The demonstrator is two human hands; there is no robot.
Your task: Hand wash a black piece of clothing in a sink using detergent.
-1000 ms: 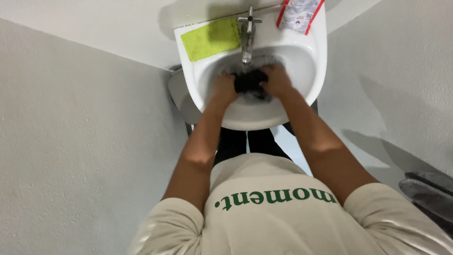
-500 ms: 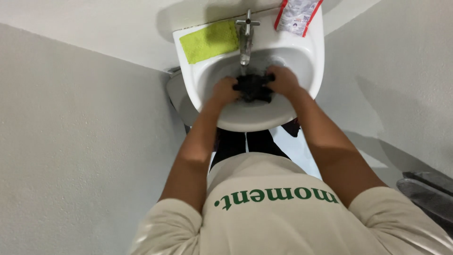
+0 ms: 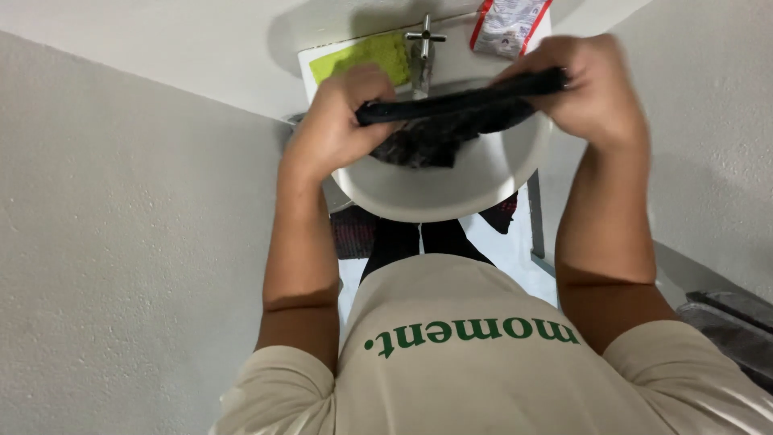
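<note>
Between the left hand (image 3: 342, 121) and right hand (image 3: 592, 84), a dark wet cloth (image 3: 451, 117) was gripped taut above the white washbasin (image 3: 451, 189).

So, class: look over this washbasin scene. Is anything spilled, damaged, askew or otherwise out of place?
Nothing stands out. Both hands, left and right, stretch a dark cloth over the white basin. The green sponge and red-edged packet lie on the rim beside the tap. No spill shows.
</note>
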